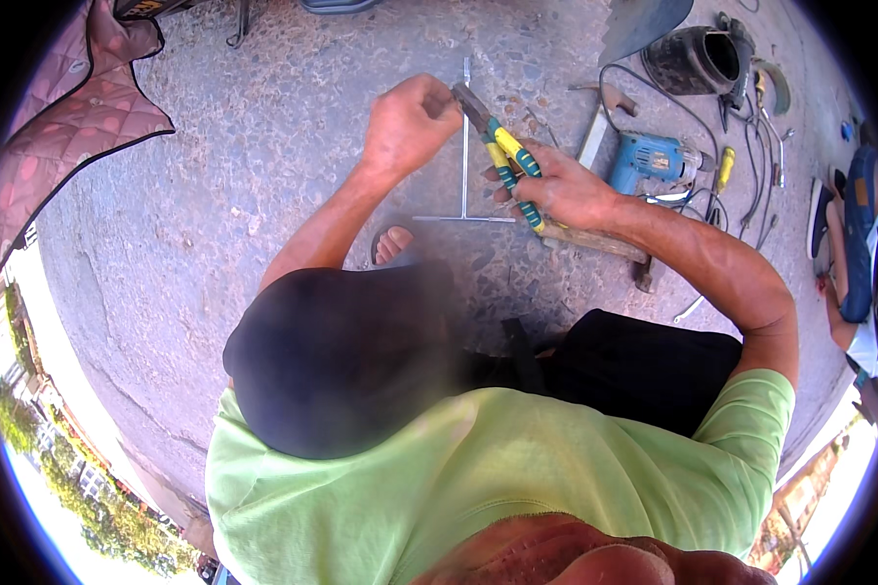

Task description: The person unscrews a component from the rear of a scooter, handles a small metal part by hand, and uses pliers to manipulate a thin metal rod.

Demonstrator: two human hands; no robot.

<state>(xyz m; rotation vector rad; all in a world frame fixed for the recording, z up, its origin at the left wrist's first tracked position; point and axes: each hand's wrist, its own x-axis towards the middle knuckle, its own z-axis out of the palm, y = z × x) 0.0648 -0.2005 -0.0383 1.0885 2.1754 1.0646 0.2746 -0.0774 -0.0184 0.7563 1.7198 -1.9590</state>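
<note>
My right hand point(568, 187) grips a pair of pliers point(503, 146) by its yellow and green handles, jaws tilted up to the left. Close beside the jaws is my left hand point(412, 122), its fingers pinched together. Whatever those fingers hold, if anything, is too small to make out. Below the pliers, a silver T-handle wrench point(464, 180) lies on the rough concrete. A hammer point(595, 241) with a wooden handle rests on the ground beneath my right forearm.
Right of my hands lie a blue power drill point(649, 159) with its cord, another hammer point(617, 100), a yellow-handled screwdriver point(726, 168) and a black cylinder point(688, 63). Pink quilted cloth point(117, 107) hangs at the left. Another person point(857, 234) is at the far right.
</note>
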